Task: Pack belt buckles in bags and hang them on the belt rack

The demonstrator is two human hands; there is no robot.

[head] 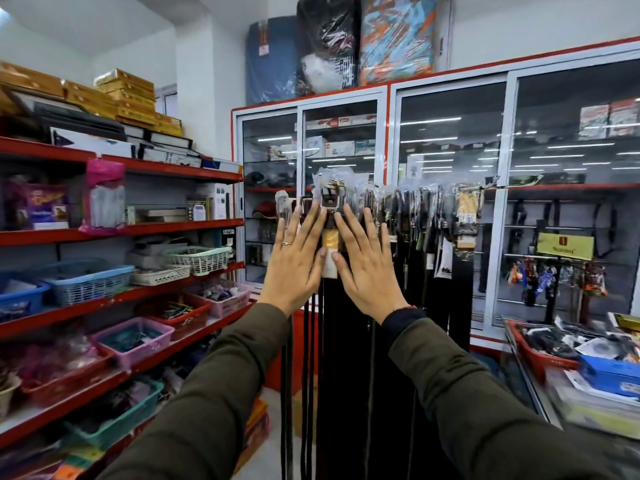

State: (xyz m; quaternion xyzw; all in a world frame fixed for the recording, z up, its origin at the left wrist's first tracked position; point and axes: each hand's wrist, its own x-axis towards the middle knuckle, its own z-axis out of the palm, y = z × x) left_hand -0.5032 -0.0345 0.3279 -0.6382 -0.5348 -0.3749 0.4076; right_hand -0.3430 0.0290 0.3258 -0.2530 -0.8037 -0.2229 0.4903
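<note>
A belt rack [488, 186] runs across the middle of the view, crowded with dark belts [412, 244] whose buckles sit in clear plastic bags. At its left end hangs a bagged metal buckle [330, 195] on a dark belt with a yellow tag [330, 239] below it. My left hand [294, 263] and my right hand [367, 268] are raised flat, fingers spread, on either side of that belt. Their fingertips reach just below the bagged buckle. Neither hand holds anything. An empty-looking clear bag [282, 200] hangs at the rack's far left tip.
Red shelves [180, 230] with plastic baskets and boxes line the left. A glass-door cabinet [391, 150] stands behind the rack. At the right, a counter holds a red basket [540, 358] of packaged goods and a blue box [609, 374].
</note>
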